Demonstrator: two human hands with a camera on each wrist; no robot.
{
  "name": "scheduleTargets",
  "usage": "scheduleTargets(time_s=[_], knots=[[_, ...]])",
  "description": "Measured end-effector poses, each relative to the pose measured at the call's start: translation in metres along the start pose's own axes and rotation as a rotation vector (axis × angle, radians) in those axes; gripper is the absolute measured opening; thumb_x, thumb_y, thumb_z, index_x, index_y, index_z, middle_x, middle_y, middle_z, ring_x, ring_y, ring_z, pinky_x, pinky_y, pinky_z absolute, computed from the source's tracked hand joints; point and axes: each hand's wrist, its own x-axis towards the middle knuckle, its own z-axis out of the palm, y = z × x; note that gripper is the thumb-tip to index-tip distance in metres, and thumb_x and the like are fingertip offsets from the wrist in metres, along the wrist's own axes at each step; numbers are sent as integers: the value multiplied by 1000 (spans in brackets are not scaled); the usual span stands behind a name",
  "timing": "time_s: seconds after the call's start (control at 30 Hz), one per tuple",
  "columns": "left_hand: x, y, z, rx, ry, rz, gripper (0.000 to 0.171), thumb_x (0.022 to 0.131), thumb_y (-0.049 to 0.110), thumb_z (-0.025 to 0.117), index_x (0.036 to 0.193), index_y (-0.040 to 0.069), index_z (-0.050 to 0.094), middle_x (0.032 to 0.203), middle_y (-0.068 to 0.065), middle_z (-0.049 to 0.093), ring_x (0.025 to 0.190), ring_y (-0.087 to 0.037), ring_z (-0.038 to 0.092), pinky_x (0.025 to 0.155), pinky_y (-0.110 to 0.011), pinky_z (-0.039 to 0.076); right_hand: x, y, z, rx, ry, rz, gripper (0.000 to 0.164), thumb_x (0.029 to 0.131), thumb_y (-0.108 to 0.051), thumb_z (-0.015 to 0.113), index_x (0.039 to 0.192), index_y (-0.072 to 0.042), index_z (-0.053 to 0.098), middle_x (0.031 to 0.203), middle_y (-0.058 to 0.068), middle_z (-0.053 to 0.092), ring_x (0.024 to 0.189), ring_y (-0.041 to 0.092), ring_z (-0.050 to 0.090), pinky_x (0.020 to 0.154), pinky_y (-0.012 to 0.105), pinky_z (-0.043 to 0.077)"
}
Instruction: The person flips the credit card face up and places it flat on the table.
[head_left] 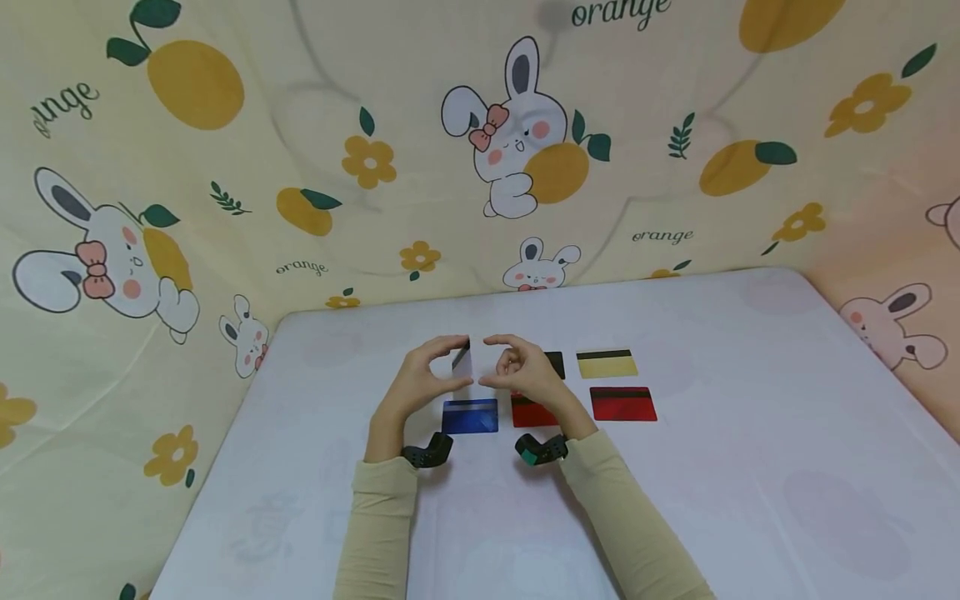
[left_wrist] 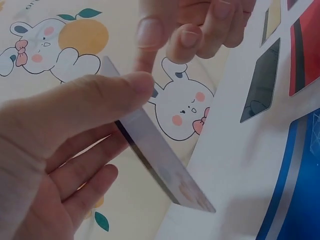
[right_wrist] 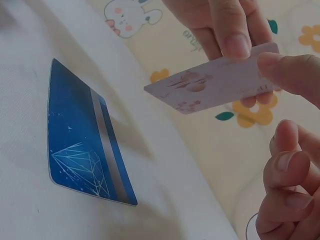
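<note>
My left hand [head_left: 420, 375] pinches a pale pinkish-white card [right_wrist: 200, 82] with a dark stripe on one face, holding it tilted above the table. Facing it, my right hand [head_left: 532, 371] has thumb and index finger extended, the other fingers curled in. A small gap shows between those fingertips and the card in the head view, though in the right wrist view one of them overlaps its edge. Below the hands lies a blue card [head_left: 470, 417] with a grey stripe. A red card [head_left: 531, 414] and a black card [head_left: 557, 363] are partly hidden by my right hand.
Farther right on the white table [head_left: 735, 467] lie a gold card [head_left: 607, 366] and another red card [head_left: 624, 407], both with dark stripes. A cloth [head_left: 300, 125] printed with rabbits and oranges hangs behind the table. Black bands [head_left: 429, 451] are on both wrists.
</note>
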Motion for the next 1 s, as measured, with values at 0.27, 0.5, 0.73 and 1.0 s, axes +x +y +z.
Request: scheduleTargets(time_s=[0.27,0.5,0.73,1.0], knots=[[0,-1,-1,-68,11,-6,62,78,10,79,134,4,54,135,-17,58,127,-31,55,108,-45,44,-3,-5,0,33,-1,24,59,79,1,73,133,3,51,67,-1,53,52,5,42,51,19,38],[1,-2,-2,-175,13,31,64,79,3,76,138,1,49,135,-21,56,128,-33,53,110,-45,40,0,0,3,10,5,73,57,80,-1,74,132,2,53,69,0,53,55,5,43,53,19,37],[0,0,-4,-229,-1,14,66,80,2,75,140,3,47,136,-20,55,130,-33,52,111,-42,40,14,28,8,42,-9,129,64,80,-5,75,138,-3,48,68,-4,53,52,8,43,51,21,39],[0,0,-6,-284,4,55,67,80,-1,74,141,1,45,134,-22,55,130,-36,51,110,-38,41,16,37,16,20,-30,143,66,79,-9,77,139,-9,49,68,-5,53,51,7,42,51,22,41]])
